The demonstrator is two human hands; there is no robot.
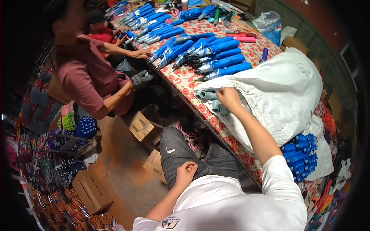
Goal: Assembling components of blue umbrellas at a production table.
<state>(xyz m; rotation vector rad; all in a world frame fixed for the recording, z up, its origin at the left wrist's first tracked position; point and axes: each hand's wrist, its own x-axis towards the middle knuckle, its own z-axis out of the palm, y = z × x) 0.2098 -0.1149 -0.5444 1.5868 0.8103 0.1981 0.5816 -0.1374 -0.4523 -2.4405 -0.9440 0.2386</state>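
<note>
My right hand [230, 98] is closed at the mouth of a large white sack [285, 90] on the table. Several grey tubes [216, 105], like hollow handles, lie in the sack's opening beside and under the fingers. What the fingers hold, if anything, is hidden by the hand. My left hand [186, 174] rests on my thigh with its fingers curled in, and nothing shows in it. Just beyond the sack lie stacked blue folded umbrellas [225, 61] with silver linings and dark tips.
The table [183, 79] has a red-flowered cloth. A bundle of blue umbrellas [300, 158] lies right of my arm. At left sits a co-worker [86, 73], one hand at the table edge. Wooden stools [141, 126], a cardboard box [91, 191] and heaped umbrellas [50, 165] stand on the floor.
</note>
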